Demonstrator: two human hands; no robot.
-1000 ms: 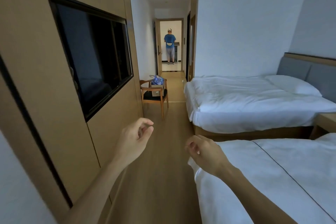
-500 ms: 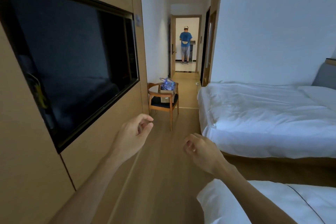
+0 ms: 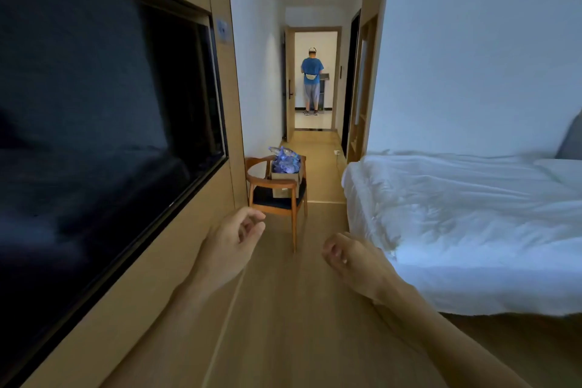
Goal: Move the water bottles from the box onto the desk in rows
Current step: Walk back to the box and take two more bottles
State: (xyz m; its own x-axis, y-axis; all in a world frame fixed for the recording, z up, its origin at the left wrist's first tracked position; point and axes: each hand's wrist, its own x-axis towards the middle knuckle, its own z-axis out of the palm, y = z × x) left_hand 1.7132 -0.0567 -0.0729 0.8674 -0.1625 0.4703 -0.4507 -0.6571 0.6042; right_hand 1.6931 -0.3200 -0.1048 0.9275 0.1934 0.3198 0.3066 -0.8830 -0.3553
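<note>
On chair [image 3: 277,195]: box [image 3: 285,181], bottles [image 3: 285,161] heaped, axes unclear; both hands loosely curled, empty.

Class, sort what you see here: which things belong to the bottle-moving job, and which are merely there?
Job: water bottles; box; left hand; right hand, both empty.

Merely there: chair; bed; TV; person in the doorway.
</note>
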